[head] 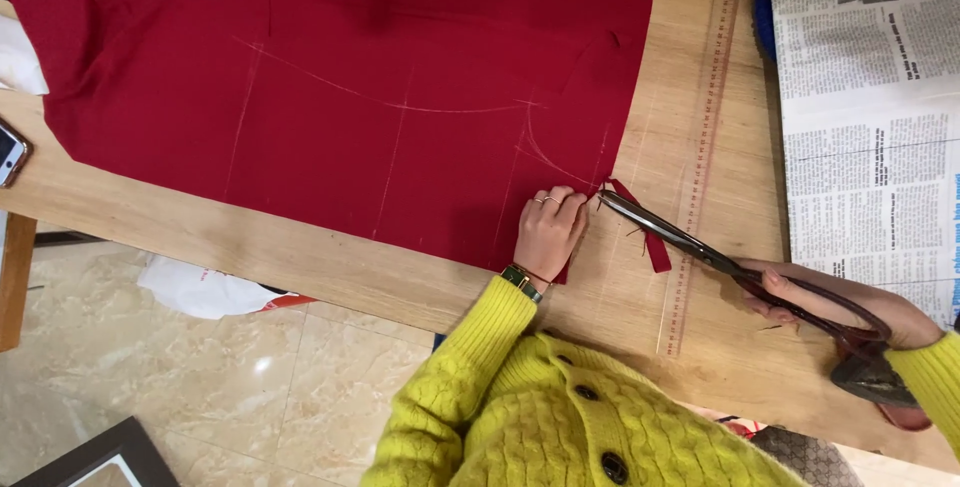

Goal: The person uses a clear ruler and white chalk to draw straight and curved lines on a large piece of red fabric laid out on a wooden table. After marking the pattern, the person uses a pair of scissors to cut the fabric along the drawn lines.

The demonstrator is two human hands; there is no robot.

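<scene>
My left hand (548,232) presses the red cloth (400,77) flat on the table (340,267), its grip released. My right hand (850,307) clenches the scissors (700,247) (blades at the chalk line); I'd cut slowly, close beside my fingers.

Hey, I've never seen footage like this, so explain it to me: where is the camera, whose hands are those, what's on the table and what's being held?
There is one picture, taken by a camera worn on a person's head and looking down at their own two bare hands. The arms wear a yellow knitted cardigan. A wooden table carries a red cloth marked with pale chalk lines. The left hand presses flat on the cloth near its edge. The right hand holds large scissors, blades pointing at the cloth edge, where a narrow red strip hangs loose. A long ruler and newspaper lie alongside, and a phone sits at the far left.
</scene>
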